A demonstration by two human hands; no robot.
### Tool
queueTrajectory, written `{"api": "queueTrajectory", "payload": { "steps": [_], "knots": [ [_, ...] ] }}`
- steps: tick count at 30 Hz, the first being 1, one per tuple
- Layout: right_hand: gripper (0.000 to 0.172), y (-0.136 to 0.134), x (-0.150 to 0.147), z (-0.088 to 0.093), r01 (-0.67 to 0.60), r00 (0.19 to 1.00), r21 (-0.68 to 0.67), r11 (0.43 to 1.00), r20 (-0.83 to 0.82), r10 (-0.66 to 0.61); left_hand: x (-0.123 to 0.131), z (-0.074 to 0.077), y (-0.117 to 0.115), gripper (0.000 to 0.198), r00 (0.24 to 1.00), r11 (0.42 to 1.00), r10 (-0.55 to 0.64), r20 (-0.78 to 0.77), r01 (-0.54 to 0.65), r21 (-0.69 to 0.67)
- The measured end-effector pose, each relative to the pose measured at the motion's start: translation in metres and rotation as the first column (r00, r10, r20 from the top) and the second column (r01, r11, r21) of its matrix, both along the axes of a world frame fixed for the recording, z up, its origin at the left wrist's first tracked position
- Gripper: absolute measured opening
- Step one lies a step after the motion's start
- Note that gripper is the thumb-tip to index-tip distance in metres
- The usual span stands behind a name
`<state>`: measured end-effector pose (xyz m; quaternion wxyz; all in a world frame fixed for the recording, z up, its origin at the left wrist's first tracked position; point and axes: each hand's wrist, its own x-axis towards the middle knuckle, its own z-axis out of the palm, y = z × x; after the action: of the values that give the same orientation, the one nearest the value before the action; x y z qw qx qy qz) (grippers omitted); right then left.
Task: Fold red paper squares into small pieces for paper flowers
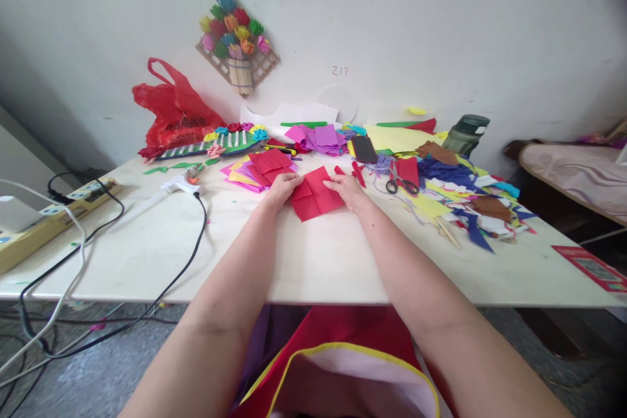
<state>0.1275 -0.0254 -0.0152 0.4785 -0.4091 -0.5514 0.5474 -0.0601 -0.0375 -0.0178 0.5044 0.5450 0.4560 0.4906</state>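
A creased red paper square (318,196) is held between my two hands just above the table, or resting on it; I cannot tell which. My left hand (284,189) pinches its left edge, thumb on top. On the opposite side, my right hand (349,192) grips the upper right edge between thumb and fingers. Fold lines cross the sheet. Behind my left hand lies a fanned stack of pink, yellow and purple paper (240,174) with red squares (269,163) on top. Small red rolled pieces (358,174) sit just beyond my right hand.
Black-handled scissors (401,185), a phone (364,149) and a heap of coloured scraps (470,199) lie to the right. At left are a glue gun (180,184) with its black cord and a power strip (59,219). A red bag (174,111) and dark bottle (465,134) stand behind.
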Motion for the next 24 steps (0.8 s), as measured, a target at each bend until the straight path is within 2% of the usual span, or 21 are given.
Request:
{"api": "queueTrajectory", "payload": {
  "steps": [15, 19, 24],
  "knots": [
    [0.026, -0.0022, -0.0017, 0.0029, 0.023, 0.998, 0.008, 1.000, -0.053, -0.022, -0.0007, 0.0008, 0.0005, 0.025, 1.000, 1.000, 0.003, -0.031, -0.003, 0.003],
    [0.026, -0.0003, -0.0019, 0.0013, 0.034, 0.999, 0.069, 0.997, -0.025, -0.033, -0.0007, 0.0011, -0.0002, 0.025, 0.999, 1.000, -0.008, -0.032, 0.009, 0.008],
    [0.019, -0.0012, -0.0009, 0.0030, 0.012, 0.996, 0.208, 0.978, 0.082, -0.030, -0.0011, 0.0012, -0.0013, 0.027, 1.000, 1.000, -0.026, 0.002, 0.026, 0.005]
  ]
}}
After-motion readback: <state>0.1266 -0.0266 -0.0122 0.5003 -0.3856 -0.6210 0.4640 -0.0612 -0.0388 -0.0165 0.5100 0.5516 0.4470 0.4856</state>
